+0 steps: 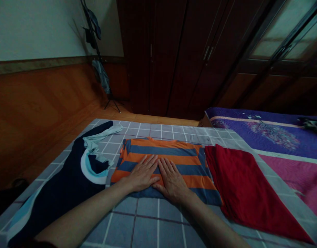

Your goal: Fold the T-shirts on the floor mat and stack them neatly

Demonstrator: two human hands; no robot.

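An orange and grey-blue striped shirt (163,142) lies folded into a rough rectangle on the grey checked bedsheet (145,220). Both my hands rest flat on its middle, side by side, with the fingers pointing away from me. My left hand (144,173) presses on the stripes with its fingers stretched out. Beside it, my right hand (172,179) lies the same way, the index fingers and thumbs of the two hands nearly touching. To the right, a folded red garment (247,189) borders the shirt. On the left lies a dark navy garment (68,186) with light blue and white trim.
A purple and pink bedspread (264,134) covers a surface at the right. Beyond the bed's far edge stands a dark wooden wardrobe (169,62). A thin coat stand (96,48) with hanging items stands in the back left corner. Wood panelling (39,110) runs along the left wall.
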